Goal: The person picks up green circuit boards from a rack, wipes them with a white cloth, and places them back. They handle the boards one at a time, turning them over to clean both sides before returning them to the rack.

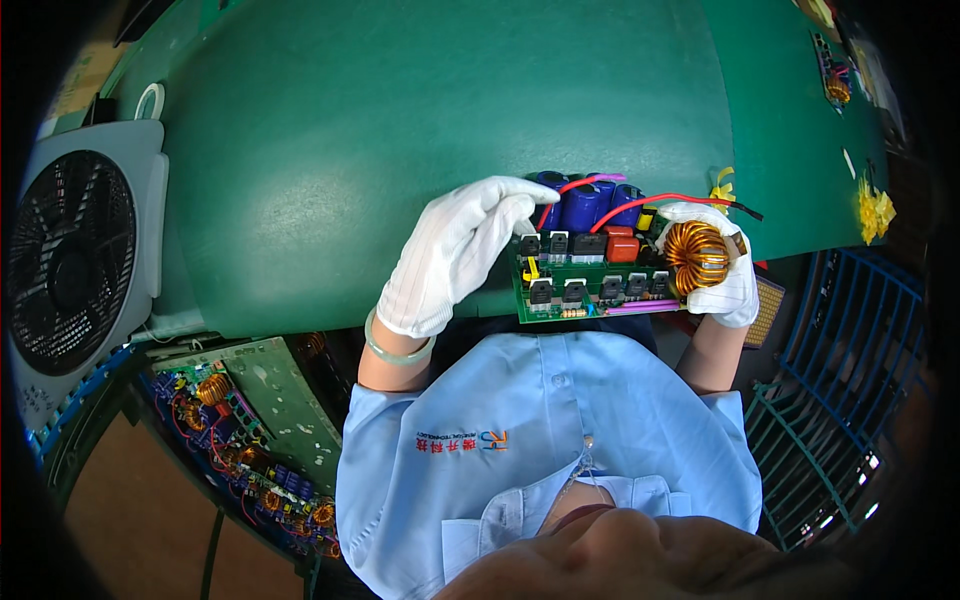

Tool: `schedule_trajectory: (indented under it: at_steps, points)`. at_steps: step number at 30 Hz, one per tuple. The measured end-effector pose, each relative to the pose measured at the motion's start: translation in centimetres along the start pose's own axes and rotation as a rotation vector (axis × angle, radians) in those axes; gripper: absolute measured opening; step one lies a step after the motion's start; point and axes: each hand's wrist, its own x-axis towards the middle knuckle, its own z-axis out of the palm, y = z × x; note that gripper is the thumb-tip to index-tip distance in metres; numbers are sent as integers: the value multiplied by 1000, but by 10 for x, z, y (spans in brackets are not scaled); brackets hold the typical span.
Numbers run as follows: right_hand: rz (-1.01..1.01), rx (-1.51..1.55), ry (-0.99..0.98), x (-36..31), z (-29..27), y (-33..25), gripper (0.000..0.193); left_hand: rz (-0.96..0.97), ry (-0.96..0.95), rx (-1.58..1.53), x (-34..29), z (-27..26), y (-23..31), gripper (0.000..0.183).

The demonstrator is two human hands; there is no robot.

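Circuit board (600, 270) sits between the two gloved hands at the near edge of the green surface (450, 100), its component side toward the wearer, probably so that the parts are easy to see. The right hand (736, 292) grips the board's right end, with fingers behind and beside the copper-wound coil (698, 257); that bulky end seems the natural place to carry the weight. The left hand (450, 250) is bent at the opposite end, thumb and fingers drawn together beside the blue capacitors (579, 210) and a red wire (565, 190). Whether those fingertips pinch something or merely steady the board, I cannot tell, as the contact is partly hidden. A second red wire (650, 201) arches toward the right hand, its black end loose beyond the coil. Well to the left of the left hand stands a grey fan (75, 262), perhaps set there to leave the middle free for handling. Below it, nearer the body, similar boards (212, 389) lie crowded together, apparently within reach of the left hand.
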Motion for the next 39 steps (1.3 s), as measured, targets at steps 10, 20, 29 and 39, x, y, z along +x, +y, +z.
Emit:
schedule_trajectory:
  at_steps: [10,20,29,39]
  points:
    - [-27,-26,-39,-1,-2,1,94,-48,-99,146,16,1,-14,23]
    - [-18,-105,-18,2,5,-7,96,156,-166,300,16,10,-10,24]
    - [-32,-112,-43,2,3,-10,88,85,-56,208,10,16,-1,20]
    - [-29,-157,-2,1,7,-10,97,-374,64,-130,3,4,1,22]
